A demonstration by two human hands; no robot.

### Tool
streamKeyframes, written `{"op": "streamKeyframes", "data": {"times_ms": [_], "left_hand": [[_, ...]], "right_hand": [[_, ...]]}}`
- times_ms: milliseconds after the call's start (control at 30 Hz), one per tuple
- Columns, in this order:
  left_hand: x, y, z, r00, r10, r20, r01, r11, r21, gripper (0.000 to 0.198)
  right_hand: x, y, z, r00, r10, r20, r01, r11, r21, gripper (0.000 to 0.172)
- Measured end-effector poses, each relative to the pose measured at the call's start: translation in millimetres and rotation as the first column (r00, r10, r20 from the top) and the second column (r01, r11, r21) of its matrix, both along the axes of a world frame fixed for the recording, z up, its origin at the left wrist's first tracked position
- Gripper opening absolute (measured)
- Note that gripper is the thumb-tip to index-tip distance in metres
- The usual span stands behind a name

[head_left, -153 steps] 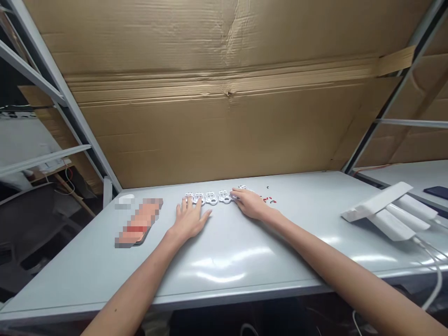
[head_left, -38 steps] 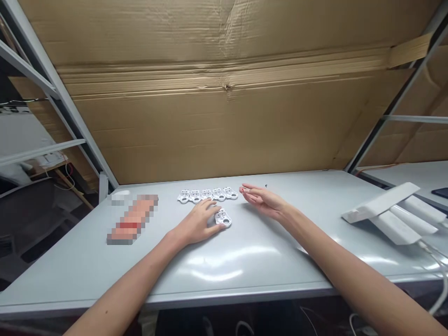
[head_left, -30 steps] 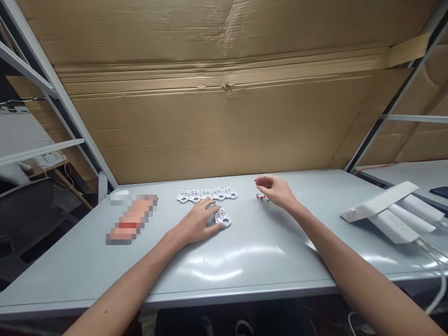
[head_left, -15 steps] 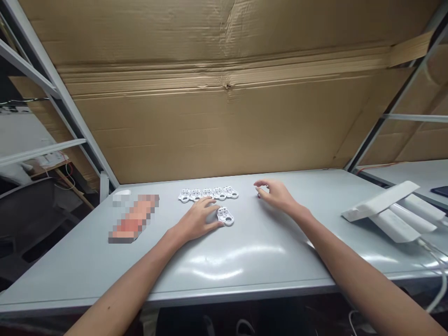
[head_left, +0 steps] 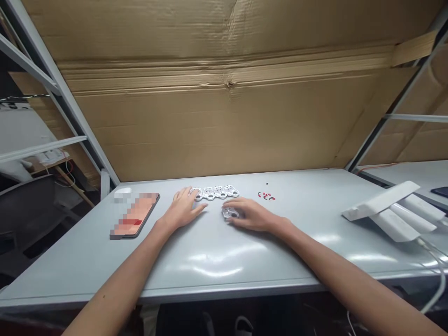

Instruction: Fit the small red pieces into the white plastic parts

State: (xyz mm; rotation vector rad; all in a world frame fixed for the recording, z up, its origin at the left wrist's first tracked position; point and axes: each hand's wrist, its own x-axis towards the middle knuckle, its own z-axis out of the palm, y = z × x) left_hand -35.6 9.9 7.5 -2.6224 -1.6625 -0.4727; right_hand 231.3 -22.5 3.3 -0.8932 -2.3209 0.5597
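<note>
1. Cardboard sheeting (head_left: 224,126) backs a pale grey surface (head_left: 245,254), with a metal frame (head_left: 66,107) at the left; I am reading this scene remotely from the head camera.
2. Row of white plates (head_left: 214,192): perforated plastic pieces lying flat and side by side near the far edge. Four show clearly; I cannot tell whether another lies under the left hand.
3. Left hand (head_left: 182,209): flat on the surface with fingers spread, now at the row's left end, its fingertips at or touching the nearest plate. Its grip is open, holding nothing.
4. Right hand (head_left: 250,215): moved in from the red bits to the loose plate, fingers draped over it. I cannot tell whether its grip is closed on the plate or only resting there.
5. Loose plate (head_left: 228,213): lying just nearer to me than the row, partly covered by the right hand.
6. Red bits (head_left: 266,196): small scattered pieces, now uncovered, beyond the right hand.
7. Other items: a blurred slab (head_left: 135,217) and a white lump (head_left: 122,190) at the left; white strips (head_left: 387,210) and cables (head_left: 437,280) at the right.
</note>
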Motion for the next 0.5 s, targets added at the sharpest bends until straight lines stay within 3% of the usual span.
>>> {"op": "streamKeyframes", "data": {"times_ms": [133, 233, 333, 500], "left_hand": [[3, 0, -2.3, 0.991, 0.115, -0.062, -0.121, 0.987, -0.103, 0.061], [8, -3, -3.3, 0.993, 0.091, -0.080, -0.100, 0.987, -0.126, 0.063], [12, -5, -3.2, 0.997, 0.040, -0.064, -0.049, 0.988, -0.148, 0.063], [11, -7, -3.2, 0.998, -0.010, -0.056, 0.000, 0.983, -0.186, 0.063]], "right_hand": [[25, 20, -1.8, 0.958, -0.257, -0.130, 0.262, 0.965, 0.021, 0.038], [39, 41, -7.1, 0.895, -0.438, -0.083, 0.442, 0.896, 0.045, 0.041], [42, 60, -13.0, 0.881, -0.472, 0.011, 0.471, 0.881, 0.042, 0.044], [37, 79, -21.9, 0.909, -0.413, 0.059, 0.414, 0.910, -0.005, 0.046]]}}
